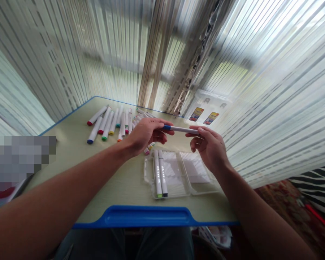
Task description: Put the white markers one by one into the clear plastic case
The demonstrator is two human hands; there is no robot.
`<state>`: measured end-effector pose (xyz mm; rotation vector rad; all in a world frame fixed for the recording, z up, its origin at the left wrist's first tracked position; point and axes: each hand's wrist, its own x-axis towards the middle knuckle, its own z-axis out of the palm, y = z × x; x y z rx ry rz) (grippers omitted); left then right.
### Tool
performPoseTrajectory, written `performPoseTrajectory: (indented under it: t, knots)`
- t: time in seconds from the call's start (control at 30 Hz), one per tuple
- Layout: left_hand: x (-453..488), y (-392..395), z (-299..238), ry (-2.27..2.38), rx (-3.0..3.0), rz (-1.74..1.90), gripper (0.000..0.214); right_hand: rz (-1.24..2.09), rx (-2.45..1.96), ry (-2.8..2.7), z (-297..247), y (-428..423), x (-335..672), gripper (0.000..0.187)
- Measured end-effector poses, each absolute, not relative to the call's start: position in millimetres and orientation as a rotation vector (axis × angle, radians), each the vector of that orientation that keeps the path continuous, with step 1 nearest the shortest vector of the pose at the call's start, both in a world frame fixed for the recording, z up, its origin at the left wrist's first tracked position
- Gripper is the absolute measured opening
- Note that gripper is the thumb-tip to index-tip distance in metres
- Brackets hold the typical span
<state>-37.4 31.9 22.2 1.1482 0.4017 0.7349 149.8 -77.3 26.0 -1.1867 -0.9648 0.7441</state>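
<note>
A white pen with a blue end (182, 129), like the other markers here, is held level above the table between both hands. My left hand (148, 133) pinches its blue end. At the white end, the thumb and fingers of my right hand (209, 144) are closed on it. Below them lies an open clear plastic case (176, 191). In its left part, two white markers (160, 173) rest side by side, one with a green end and one with a dark end. Loose white markers (107, 124) with coloured ends lie left of and behind my left hand, which hides some.
The pale tabletop (116, 187) has a blue rim with a blue pen tray (148, 216) at the front. A clear box with two labels (203, 108) stands at the back right against the striped curtain (119, 54). A pixelated patch covers the left edge.
</note>
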Motion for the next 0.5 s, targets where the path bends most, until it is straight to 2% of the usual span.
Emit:
performPoseTrajectory:
  t: [0.23,0.5]
  knots:
    - [-36,31,20,0.465,1.350,0.744,0.018,0.713,-1.206,-1.015,22,-77,149,0.015]
    - [-36,18,25,0.492,1.571,0.726,0.016,0.655,-1.272,-1.137,17,-78,146,0.020]
